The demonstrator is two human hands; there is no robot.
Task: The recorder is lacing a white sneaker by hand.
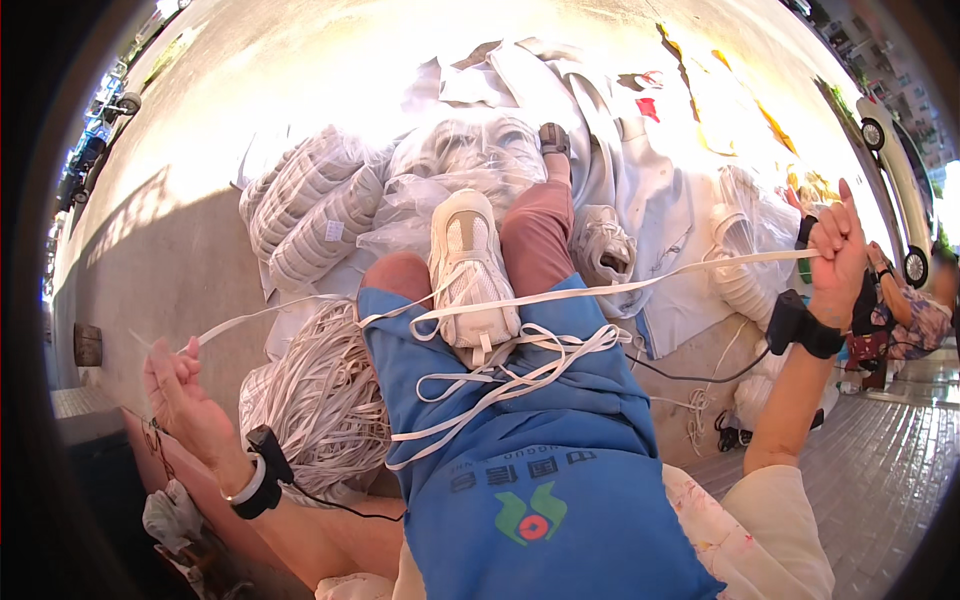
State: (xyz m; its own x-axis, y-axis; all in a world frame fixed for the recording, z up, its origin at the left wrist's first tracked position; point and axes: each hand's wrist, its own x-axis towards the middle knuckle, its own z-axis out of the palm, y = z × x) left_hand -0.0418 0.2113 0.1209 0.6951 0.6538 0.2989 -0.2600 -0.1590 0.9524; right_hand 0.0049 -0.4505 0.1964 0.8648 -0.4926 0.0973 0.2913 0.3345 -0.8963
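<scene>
A white-and-beige sneaker (466, 290) rests between my knees on a blue apron (560, 480), toe pointing away from me. Pale flat shoelaces (640, 287) run from it to both sides, and slack loops lie over the apron. Out at the far left, my left hand (185, 395) is closed on one lace end, its fingers curled. My right hand (838, 245), raised at the right, pinches the other lace and pulls it nearly straight. Beside my left thigh lies a large bundle of loose laces (325, 385).
Plastic-wrapped stacks of pale shoes (310, 210) lie ahead on sheeting. Another sneaker (604, 255) stands right of my knee, near more wrapped shoes (738, 245). A dark cable (700, 378) trails to my right wristband. Another person (905, 300) sits at the far right; a wooden block (88, 345) is at left.
</scene>
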